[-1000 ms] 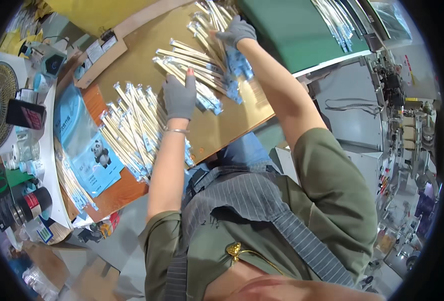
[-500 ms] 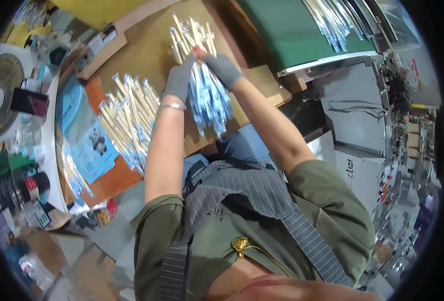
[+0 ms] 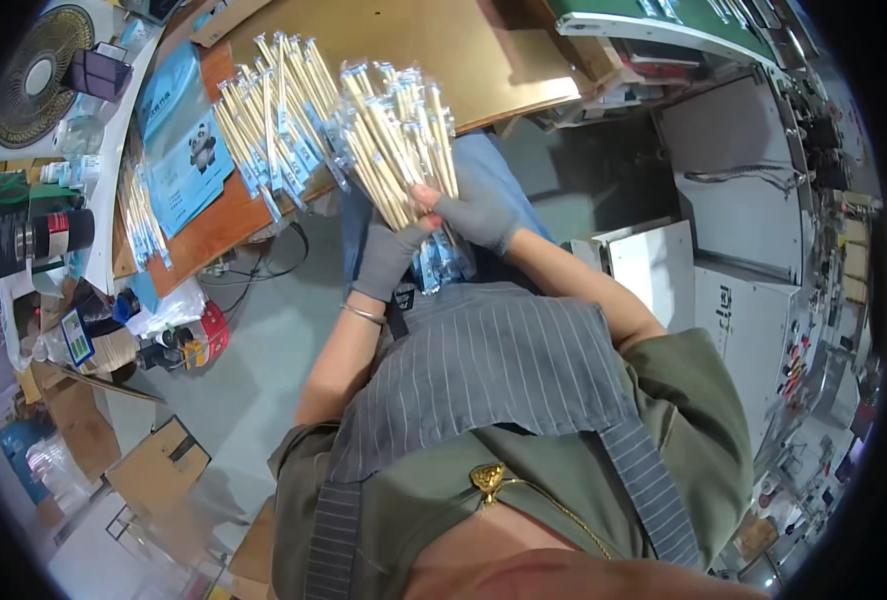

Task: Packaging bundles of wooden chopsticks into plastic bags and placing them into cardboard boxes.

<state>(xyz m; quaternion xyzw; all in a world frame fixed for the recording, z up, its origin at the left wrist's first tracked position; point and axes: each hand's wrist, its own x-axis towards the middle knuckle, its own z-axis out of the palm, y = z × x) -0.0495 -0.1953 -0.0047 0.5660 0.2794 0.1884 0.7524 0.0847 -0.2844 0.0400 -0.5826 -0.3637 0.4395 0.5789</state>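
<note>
Head view: both grey-gloved hands clasp one thick bundle of pale wooden chopsticks in clear-and-blue sleeves (image 3: 398, 140), left hand (image 3: 388, 258) below, right hand (image 3: 475, 208) beside it. Its long axis fans up and away from the hands, over the brown table (image 3: 433, 40). More sleeved chopsticks (image 3: 273, 110) lie just left.

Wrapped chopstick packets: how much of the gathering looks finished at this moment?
In hand: the left hand and right hand clasp a thick bundle of wrapped chopstick packets above the lap. Left: another pile of packets lies on the brown worktable, and a smaller batch sits farther left. Nothing visibly finished.
</note>
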